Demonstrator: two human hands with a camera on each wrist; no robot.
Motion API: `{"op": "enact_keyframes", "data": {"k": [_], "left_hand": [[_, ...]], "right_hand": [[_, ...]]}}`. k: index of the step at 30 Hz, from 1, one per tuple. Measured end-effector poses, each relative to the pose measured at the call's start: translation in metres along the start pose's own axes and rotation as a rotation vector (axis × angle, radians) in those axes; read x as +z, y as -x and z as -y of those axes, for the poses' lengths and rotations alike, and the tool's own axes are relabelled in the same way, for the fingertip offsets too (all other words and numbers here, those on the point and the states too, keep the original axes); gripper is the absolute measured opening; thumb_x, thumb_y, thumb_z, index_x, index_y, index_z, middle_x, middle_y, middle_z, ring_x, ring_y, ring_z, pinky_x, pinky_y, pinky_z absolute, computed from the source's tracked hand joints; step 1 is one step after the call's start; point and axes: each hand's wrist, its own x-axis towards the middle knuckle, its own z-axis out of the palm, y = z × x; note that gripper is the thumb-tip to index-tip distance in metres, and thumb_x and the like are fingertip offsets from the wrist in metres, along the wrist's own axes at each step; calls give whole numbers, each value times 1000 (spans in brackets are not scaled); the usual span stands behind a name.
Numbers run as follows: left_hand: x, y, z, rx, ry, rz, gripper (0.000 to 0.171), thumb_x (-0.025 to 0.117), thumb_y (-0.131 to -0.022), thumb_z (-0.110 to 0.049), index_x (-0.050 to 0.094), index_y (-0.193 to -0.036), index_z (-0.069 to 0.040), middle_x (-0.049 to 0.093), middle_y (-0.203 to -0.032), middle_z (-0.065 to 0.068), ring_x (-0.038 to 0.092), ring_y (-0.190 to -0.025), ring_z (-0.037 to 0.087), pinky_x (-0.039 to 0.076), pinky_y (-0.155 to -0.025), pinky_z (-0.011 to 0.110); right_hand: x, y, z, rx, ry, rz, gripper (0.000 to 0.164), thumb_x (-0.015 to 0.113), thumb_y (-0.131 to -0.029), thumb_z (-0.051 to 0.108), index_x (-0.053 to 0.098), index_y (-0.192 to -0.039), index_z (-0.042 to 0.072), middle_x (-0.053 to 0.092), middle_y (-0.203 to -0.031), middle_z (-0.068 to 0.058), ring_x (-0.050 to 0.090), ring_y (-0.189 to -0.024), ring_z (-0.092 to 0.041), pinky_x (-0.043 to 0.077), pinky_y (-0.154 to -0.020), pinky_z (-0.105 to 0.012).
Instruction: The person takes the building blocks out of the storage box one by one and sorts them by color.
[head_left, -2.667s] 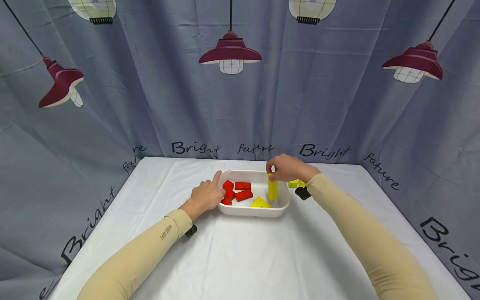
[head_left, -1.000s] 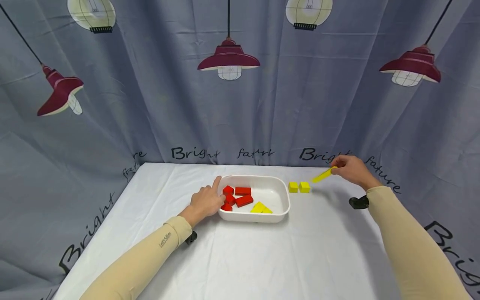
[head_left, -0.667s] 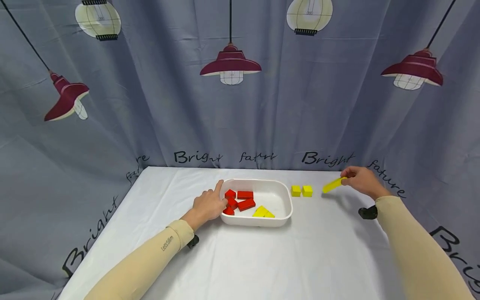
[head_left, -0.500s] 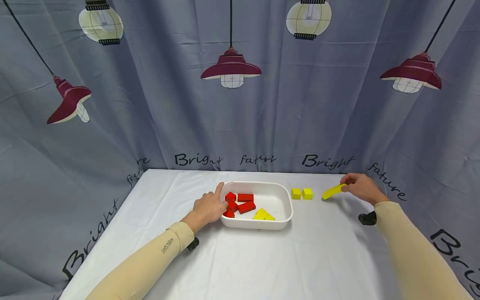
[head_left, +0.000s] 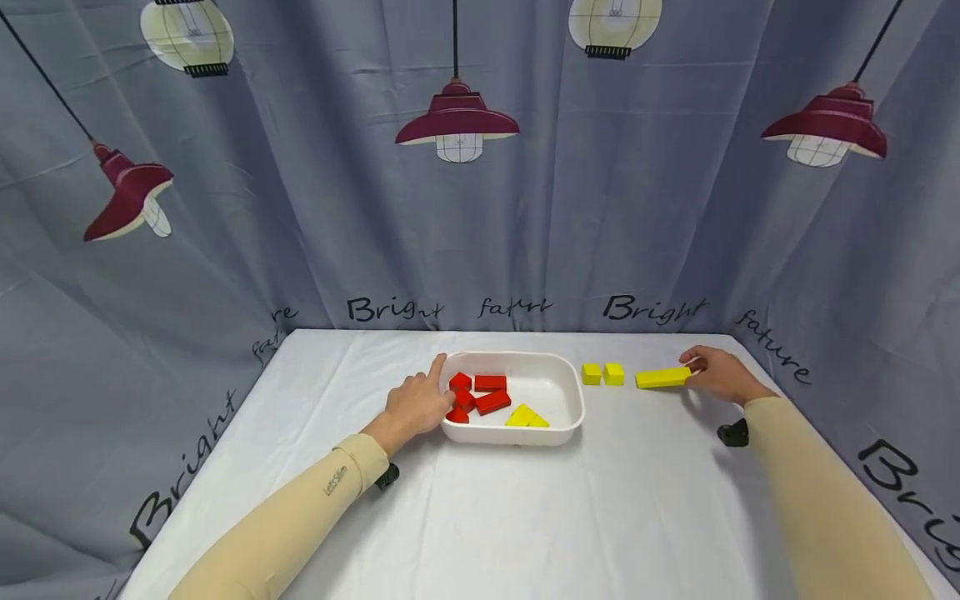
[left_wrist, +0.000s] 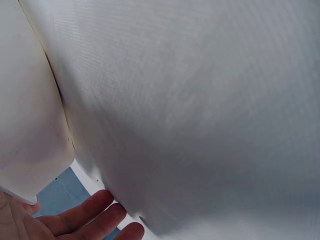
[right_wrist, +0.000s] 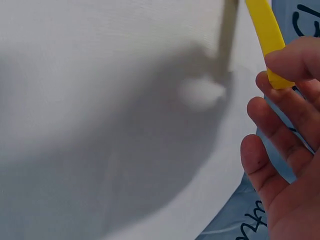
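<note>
Between thumb and fingers, my right hand (head_left: 720, 373) pinches the right end of a long yellow block (head_left: 662, 378), which lies lengthwise just above the table. In the right wrist view the thumb (right_wrist: 295, 60) presses on the yellow block, the other fingers loosely bent. My left hand (head_left: 416, 402) holds the left rim of a white tray (head_left: 517, 435), index finger stretched along the far corner and thumb over the rim. Several red blocks (head_left: 491, 383) lie at the tray's left side, and yellow triangular blocks (head_left: 525, 416) near its front wall.
Two yellow cubes (head_left: 591, 374) stand side by side between the tray and the long block. A white cloth covers the table (head_left: 517, 517). Behind it hangs a grey-blue curtain (head_left: 337, 208) printed with lamps and lettering.
My right hand has lifted the long yellow block from the tray, carried it right past the cubes, and lowered and levelled it at the table. My left hand has stayed at the tray.
</note>
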Motion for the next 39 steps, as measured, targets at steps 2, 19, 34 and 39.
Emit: {"op": "enact_keyframes", "data": {"k": [2, 19, 34, 39], "left_hand": [[-2, 0, 0, -4, 4, -2, 73, 47, -94, -40, 21, -160, -23, 62, -128, 17, 60, -105, 31, 53, -85, 53], [2, -2, -3, -20, -3, -1, 73, 49, -95, -40, 21, -160, -25, 61, -129, 15, 59, -106, 30, 53, -86, 52], [0, -2, -2, -15, -1, 3, 73, 47, -95, -40, 20, -160, -26, 61, -130, 17, 59, -109, 31, 53, -87, 53], [-1, -2, -1, -15, 0, 5, 73, 47, -95, -40, 20, -160, -25, 60, -130, 17, 59, -107, 31, 53, -87, 53]], "right_hand": [[2, -4, -1, 6, 15, 15, 45, 65, -86, 5, 55, -128, -8, 57, -125, -36, 56, -107, -44, 50, -90, -53], [26, -21, -6, 102, 81, 69, 47, 60, -89, 3, 55, -134, -10, 53, -132, -35, 54, -109, -42, 45, -101, -60], [34, -26, 4, 129, 158, 29, 47, 60, -92, 4, 52, -135, -10, 53, -128, -36, 54, -105, -44, 44, -101, -61], [31, -27, 9, 99, 187, 28, 52, 57, -89, 1, 49, -140, -9, 50, -134, -37, 53, -115, -49, 42, -102, -63]]}}
